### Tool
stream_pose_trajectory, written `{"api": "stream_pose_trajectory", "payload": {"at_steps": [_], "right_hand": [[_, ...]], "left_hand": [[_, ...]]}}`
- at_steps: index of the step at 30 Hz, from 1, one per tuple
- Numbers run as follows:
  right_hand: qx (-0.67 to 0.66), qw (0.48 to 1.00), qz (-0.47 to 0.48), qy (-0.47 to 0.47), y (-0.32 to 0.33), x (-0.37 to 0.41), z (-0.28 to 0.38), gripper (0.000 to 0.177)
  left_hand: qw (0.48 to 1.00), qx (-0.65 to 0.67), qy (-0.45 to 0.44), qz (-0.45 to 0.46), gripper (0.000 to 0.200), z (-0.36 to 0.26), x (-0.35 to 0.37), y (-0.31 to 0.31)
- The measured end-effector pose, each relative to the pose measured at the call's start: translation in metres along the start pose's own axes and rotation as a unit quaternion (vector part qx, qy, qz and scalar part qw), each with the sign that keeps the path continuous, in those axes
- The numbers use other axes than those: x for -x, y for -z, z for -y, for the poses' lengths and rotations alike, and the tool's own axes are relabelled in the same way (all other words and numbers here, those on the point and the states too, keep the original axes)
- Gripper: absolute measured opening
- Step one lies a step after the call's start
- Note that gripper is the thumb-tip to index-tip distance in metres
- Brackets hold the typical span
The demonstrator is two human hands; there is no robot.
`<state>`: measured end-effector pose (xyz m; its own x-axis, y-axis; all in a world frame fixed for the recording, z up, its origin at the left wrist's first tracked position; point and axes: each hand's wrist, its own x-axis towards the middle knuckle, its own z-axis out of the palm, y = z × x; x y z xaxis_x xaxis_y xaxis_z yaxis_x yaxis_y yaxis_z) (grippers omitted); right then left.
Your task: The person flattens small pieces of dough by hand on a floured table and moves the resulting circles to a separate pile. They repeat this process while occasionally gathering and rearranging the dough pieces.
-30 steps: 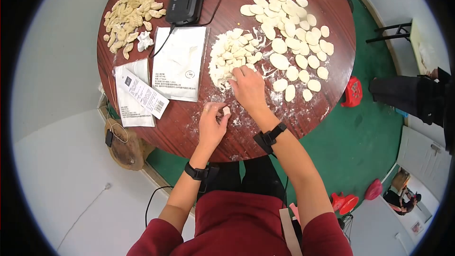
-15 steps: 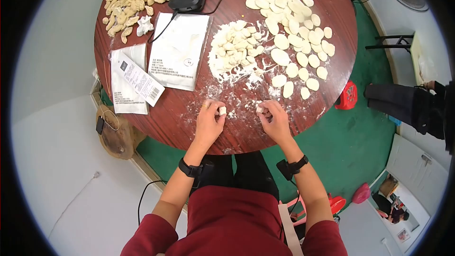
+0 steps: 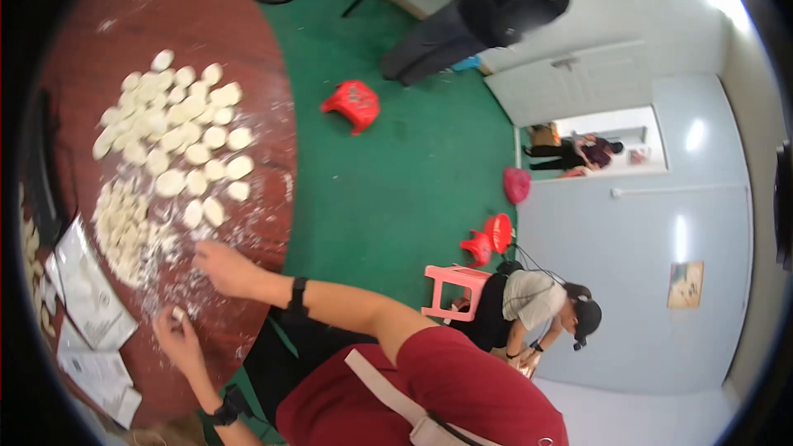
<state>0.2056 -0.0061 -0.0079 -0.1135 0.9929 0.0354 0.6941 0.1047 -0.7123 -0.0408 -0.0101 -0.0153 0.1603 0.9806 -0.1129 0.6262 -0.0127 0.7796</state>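
My left hand (image 3: 176,340) is over the floured edge of the round table, thumb and fingers closed on a small white dough piece (image 3: 178,314). Farther up, my right hand (image 3: 225,268) shows its back, fingers closed as they were around another dough piece, now largely hidden by the hand and blur. Beyond it lie flat oval dough rounds (image 3: 170,182), many overlapping. A heap of small dough lumps (image 3: 121,227) sits in loose flour to the left of my right hand.
White printed packets (image 3: 92,297) and a black appliance (image 3: 45,173) lie along the table's (image 3: 178,12) left side. Red stools (image 3: 353,106) and a pink stool (image 3: 456,289) stand on the green floor. One person (image 3: 529,306) bends at right; another (image 3: 487,21) stands at the back.
The view has swung to the right, so the table now fills the left side and more of the room and people show. Both hands remain near the table's edge, closed.
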Motion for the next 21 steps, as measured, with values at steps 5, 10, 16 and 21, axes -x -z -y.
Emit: {"api": "stream_pose_trajectory", "payload": {"at_steps": [5, 10, 16, 21], "right_hand": [[0.027, 0.999, 0.028, 0.037, 0.002, -0.003, -0.004, 0.02], [0.05, 0.993, 0.09, 0.053, 0.008, -0.011, -0.004, 0.02], [0.05, 0.991, 0.117, 0.047, 0.014, -0.016, -0.001, 0.02], [0.046, 0.996, -0.054, 0.047, 0.003, -0.041, 0.021, 0.02]], "left_hand": [[0.999, -0.027, -0.024, 0.0, 0.031, 0.007, -0.003, -0.004], [0.998, -0.039, -0.045, 0.013, 0.032, 0.0, -0.013, -0.007], [0.999, -0.037, -0.031, 0.021, 0.033, -0.008, -0.018, -0.01], [0.998, -0.055, -0.013, -0.025, 0.034, -0.011, -0.026, -0.015]]}}
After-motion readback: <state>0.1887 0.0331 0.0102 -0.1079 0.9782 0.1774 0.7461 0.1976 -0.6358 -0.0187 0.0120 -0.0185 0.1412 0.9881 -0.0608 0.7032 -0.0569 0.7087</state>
